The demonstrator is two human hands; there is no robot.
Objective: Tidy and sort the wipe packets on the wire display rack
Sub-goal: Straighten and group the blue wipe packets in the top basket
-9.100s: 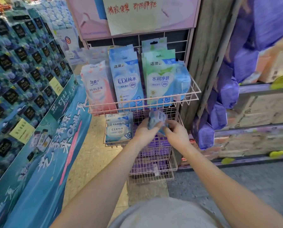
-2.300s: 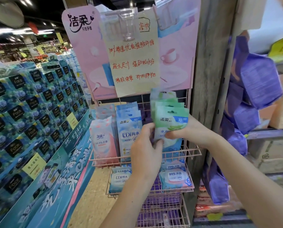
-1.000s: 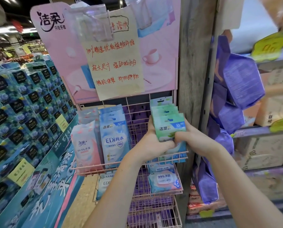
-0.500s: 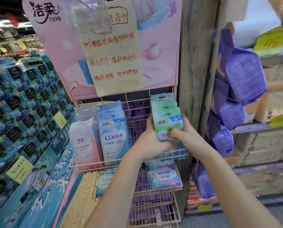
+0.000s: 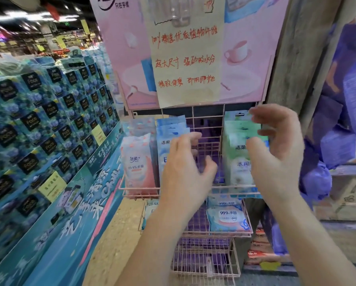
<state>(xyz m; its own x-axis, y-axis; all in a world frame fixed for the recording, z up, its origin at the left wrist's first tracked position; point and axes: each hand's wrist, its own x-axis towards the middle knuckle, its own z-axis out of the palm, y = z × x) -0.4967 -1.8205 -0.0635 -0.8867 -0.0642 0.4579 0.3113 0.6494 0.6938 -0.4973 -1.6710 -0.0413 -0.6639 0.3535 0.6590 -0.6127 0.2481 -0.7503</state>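
Both hands are loose and holding nothing right now. The left hand [image 5: 183, 174] floats in front of the blue packets [image 5: 171, 129], and the right hand [image 5: 276, 162] is in front of the green packets [image 5: 235, 155]; it's too blurry to tell if either one touches. All the packets stand upright in the wire rack's [image 5: 206, 129] top basket, their bottoms behind its front rim [image 5: 141, 189], with the pink packets [image 5: 138, 162] at the left end. There's a bare gap of pink wire between the blue and green stacks. A 99.9% packet [image 5: 226, 216] lies flat in the basket below.
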